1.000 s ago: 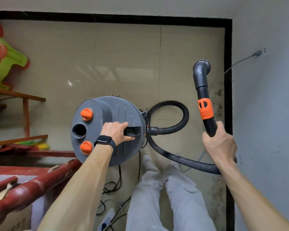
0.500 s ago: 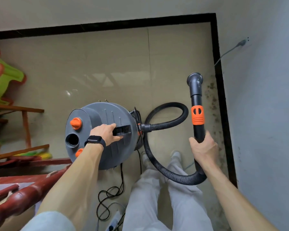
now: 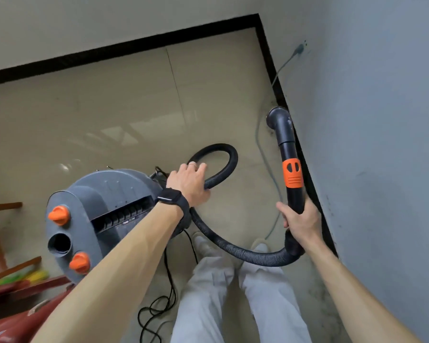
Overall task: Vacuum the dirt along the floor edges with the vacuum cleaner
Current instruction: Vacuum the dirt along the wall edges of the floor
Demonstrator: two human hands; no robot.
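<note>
Grey plastic canister [image 3: 104, 214] sits on the tiled floor [image 3: 109, 120] at the person's left, its near edge hidden behind the left forearm [image 3: 124, 251]. The left hand [image 3: 188, 184] covers the spot where the hose [image 3: 226, 162] leaves the canister; whether its fingers clasp the hose cannot be told. The right hand [image 3: 299, 221] wraps round the wand's [image 3: 291, 169] near end. The wand runs lengthwise away from the person, beside the black skirting [image 3: 270, 60] of the right wall [image 3: 382, 144], its elbowed nozzle [image 3: 279, 120] turned left. Dirt [image 3: 318, 295] shows only as faint specks.
</note>
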